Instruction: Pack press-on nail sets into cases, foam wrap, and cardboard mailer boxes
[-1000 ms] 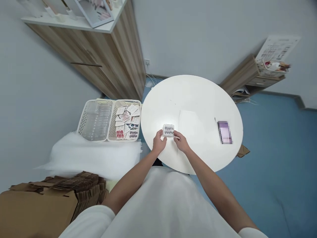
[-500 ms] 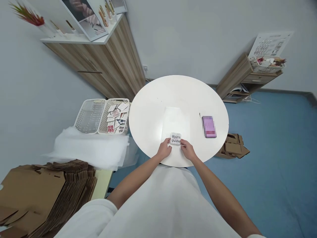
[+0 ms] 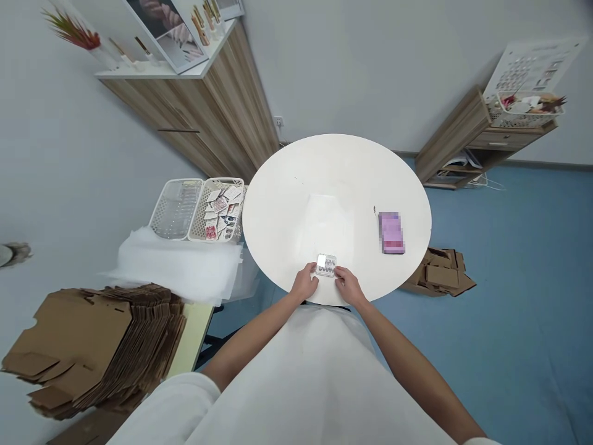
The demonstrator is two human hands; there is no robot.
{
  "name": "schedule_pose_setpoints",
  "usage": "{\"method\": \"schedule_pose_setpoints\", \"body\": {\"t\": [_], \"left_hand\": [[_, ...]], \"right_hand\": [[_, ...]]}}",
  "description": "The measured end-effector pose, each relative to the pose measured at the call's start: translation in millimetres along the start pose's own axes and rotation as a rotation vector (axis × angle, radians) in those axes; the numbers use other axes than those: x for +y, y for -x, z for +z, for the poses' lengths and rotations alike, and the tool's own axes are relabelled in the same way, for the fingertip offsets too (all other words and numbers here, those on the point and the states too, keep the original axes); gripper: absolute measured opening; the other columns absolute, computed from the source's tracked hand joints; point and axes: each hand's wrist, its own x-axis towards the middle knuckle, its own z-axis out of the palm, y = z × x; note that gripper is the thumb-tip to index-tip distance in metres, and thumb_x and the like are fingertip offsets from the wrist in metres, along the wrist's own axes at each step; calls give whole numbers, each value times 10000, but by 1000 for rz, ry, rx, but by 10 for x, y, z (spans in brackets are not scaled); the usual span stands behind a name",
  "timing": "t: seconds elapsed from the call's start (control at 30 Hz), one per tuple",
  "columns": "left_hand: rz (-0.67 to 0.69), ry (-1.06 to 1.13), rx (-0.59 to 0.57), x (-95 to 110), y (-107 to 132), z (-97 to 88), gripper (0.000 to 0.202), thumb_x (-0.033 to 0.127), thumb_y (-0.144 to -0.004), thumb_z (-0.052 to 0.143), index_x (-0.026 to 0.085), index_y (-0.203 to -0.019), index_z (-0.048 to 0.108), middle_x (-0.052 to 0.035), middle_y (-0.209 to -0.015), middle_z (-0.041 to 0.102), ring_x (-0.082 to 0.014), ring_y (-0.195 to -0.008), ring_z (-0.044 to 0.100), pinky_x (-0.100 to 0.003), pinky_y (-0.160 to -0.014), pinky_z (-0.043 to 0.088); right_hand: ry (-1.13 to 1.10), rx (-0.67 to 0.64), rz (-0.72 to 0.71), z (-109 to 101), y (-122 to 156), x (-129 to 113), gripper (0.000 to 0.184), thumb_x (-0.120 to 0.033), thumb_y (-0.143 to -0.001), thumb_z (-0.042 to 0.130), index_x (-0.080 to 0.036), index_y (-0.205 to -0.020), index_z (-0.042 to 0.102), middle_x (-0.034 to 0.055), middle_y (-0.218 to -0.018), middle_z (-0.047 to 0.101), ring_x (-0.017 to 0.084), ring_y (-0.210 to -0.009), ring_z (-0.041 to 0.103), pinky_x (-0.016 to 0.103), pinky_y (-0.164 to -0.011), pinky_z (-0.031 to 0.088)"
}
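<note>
Near the front edge of the round white table point(image 3: 278, 204), a small clear case point(image 3: 326, 266) holds rows of silvery, nail-shaped pieces that look like press-on nails. My left hand point(image 3: 304, 282) has its fingers on the case's left side. On the opposite side, my right hand point(image 3: 349, 286) grips the case with thumb and fingertips. Glare covers the upper left of the case. Beyond it, a faint pale sheet or bright patch lies on the tabletop.
A blurred purple phone-shaped object point(image 3: 391, 233) lies on the table's right side. Left of the table are a white basket point(image 3: 200, 216) of small packets, a basket of clear cases point(image 3: 173, 210), white foam sheets point(image 3: 176, 262) and stacked cardboard point(image 3: 83, 334). Cardboard boxes point(image 3: 440, 272) sit right.
The case has come slightly closer to my body, still between both hands. A bright reflection now shows on it. The whole view has shifted a little.
</note>
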Motion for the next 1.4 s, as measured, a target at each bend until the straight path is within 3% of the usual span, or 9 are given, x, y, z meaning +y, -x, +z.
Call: {"method": "schedule_pose_setpoints", "body": {"t": [0.23, 0.43, 0.7, 0.87, 1.03, 1.17, 1.3, 1.4], "left_hand": [[163, -151, -12, -91, 41, -70, 460, 150, -690, 510, 173, -1143, 431, -99, -1193, 470, -240, -1120, 413, -401, -947, 333], [221, -271, -97, -140, 17, -142, 622, 229, -619, 633, 226, -1187, 379, -99, -1309, 340, -291, -1174, 335, -446, -943, 292], [297, -375, -157, -84, -61, -174, 647, 248, -600, 658, 240, -1183, 379, -98, -1333, 305, -294, -1168, 337, -430, -936, 281], [372, -368, -157, -31, -60, -195, 635, 225, -582, 685, 256, -1154, 409, -81, -1322, 327, -287, -1179, 322, -418, -969, 236], [437, -404, -173, -68, -67, -218, 263, 148, -754, 491, 246, -997, 513, -73, -1101, 516, -232, -1060, 442, -395, -942, 258], [447, -403, -176, -133, -95, -198, 206, 130, -807, 385, 231, -893, 543, -73, -952, 561, -206, -954, 500, -379, -923, 283], [429, -376, -198, -146, -124, -196, 183, 166, -803, 405, 218, -903, 549, -80, -1043, 550, -209, -961, 501, -362, -886, 339], [457, -280, -207, -134, -117, -234, 201, 197, -793, 425, 222, -958, 538, -57, -1240, 449, -208, -1034, 477, -353, -892, 357]], "right_hand": [[321, 74, -97, 33, 134, -101, 504, -203, -726, 502, -221, -1219, 398, 112, -1279, 371, 268, -1154, 378, 449, -893, 385], [599, -56, -273, -1, -36, -238, 525, -277, -679, 619, -236, -1163, 422, 106, -1347, 313, 309, -1225, 278, 466, -911, 324], [757, -81, -315, 14, -236, -314, 277, -141, -743, 503, -200, -1013, 503, 132, -1234, 451, 290, -1160, 366, 414, -834, 383], [782, -116, -362, -39, -224, -384, 202, -148, -743, 475, -179, -936, 526, 145, -1147, 506, 286, -1084, 429, 396, -785, 413], [726, -166, -407, -66, -148, -376, 140, -189, -787, 422, -194, -873, 532, 106, -1043, 554, 244, -1029, 468, 369, -783, 435], [636, -123, -367, -44, -121, -353, 196, -156, -825, 342, -210, -829, 531, 92, -962, 575, 223, -1001, 494, 363, -779, 445], [661, -133, -295, -83, -122, -381, 139, -259, -821, 407, -208, -871, 526, 85, -929, 573, 212, -914, 526, 346, -734, 459], [673, -166, -354, -98, -92, -374, 317, -389, -687, 597, -206, -930, 506, 114, -1076, 520, 269, -1033, 458, 404, -783, 441]]}}
